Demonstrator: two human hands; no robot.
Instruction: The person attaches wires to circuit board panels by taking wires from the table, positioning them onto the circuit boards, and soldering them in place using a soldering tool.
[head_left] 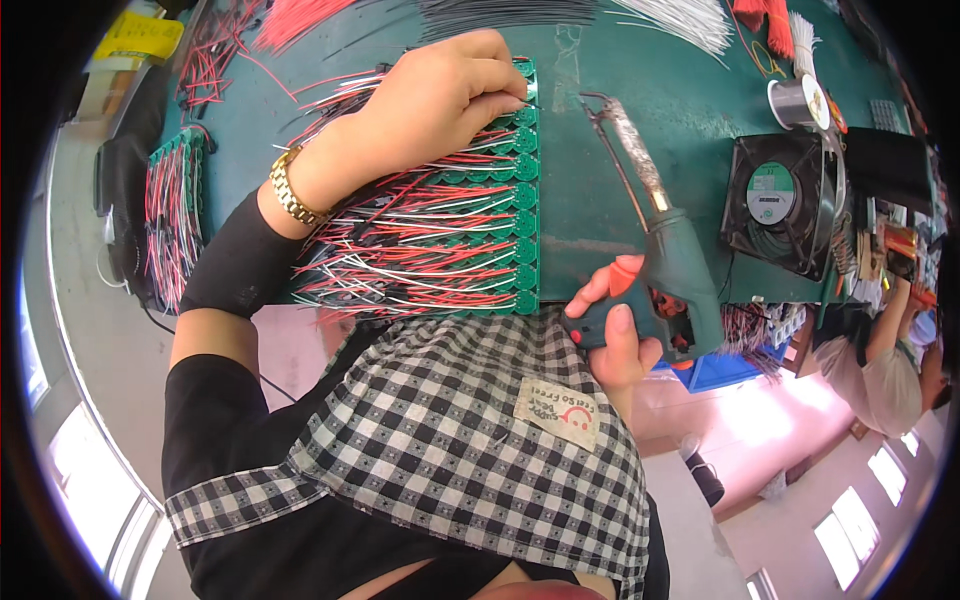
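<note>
My left hand [450, 90], a gold watch on its wrist, is closed in a pinch at the upper right edge of a green circuit board panel [526, 225]. A thin wire end shows at the fingertips; the rest of it is hidden by the hand. Rows of red, white and black wires [410, 250] run leftward from the panel's round boards. My right hand [622, 345] is wrapped around the handle of a dark green soldering gun [685, 265]. Its metal tip points up and left, apart from the panel, over the bare green table.
Bundles of red wire [295, 20], black wire [500, 15] and white wire [690, 25] lie along the far side. At right stand a solder spool [798, 103] and a black fan [780, 200]. Another wired panel [176, 210] lies left. A person [880, 360] is at far right.
</note>
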